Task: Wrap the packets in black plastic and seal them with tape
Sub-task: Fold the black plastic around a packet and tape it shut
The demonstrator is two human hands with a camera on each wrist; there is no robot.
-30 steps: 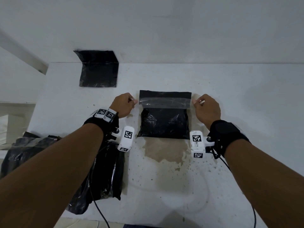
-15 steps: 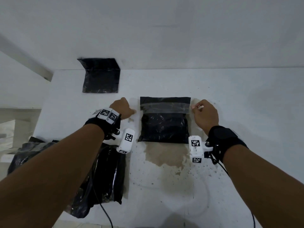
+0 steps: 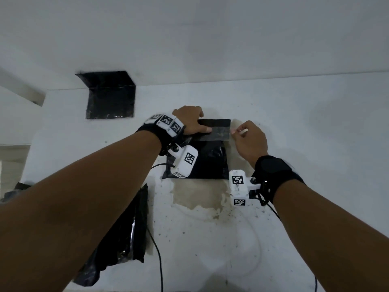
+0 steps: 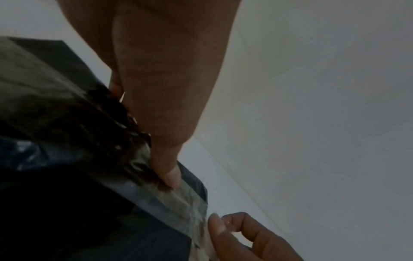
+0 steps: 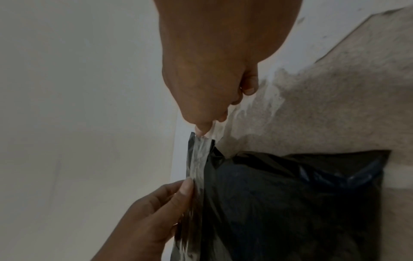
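I am working at a white table (image 3: 294, 127) with a black-wrapped packet (image 3: 210, 159) lying flat at its centre, just ahead of me at twelve o'clock. A strip of clear tape (image 3: 219, 133) is running across the packet's far end, over the folded flap of black plastic. My left hand (image 3: 189, 121) is lying over the packet's far left corner, at about eleven o'clock, with its fingers stretched out fairly straight and its thumb (image 3: 205, 129) pressing flat on the tape; from the left wrist view the thumb tip (image 4: 172, 176) is bearing down on the tape (image 4: 190, 203) where the plastic is crinkling. My right hand (image 3: 248, 140) is sitting just off the packet's right edge, at about one o'clock, with its fingers curled and its thumb and forefinger pinching the free end of the tape; the right wrist view is showing the pinch (image 5: 204, 130) right at the packet's corner, with the tape (image 5: 198, 159) running down the flap toward my left thumb (image 5: 185, 190). A worn, brownish patch (image 3: 200, 199) is showing on the table just near of the packet, at six o'clock from it. A folded black plastic sheet (image 3: 109, 95) is lying against the wall at ten o'clock, well apart from the packet, and a heap of black plastic (image 3: 126, 239) is lying at the table's near left edge, at about eight o'clock, partly under my left forearm.
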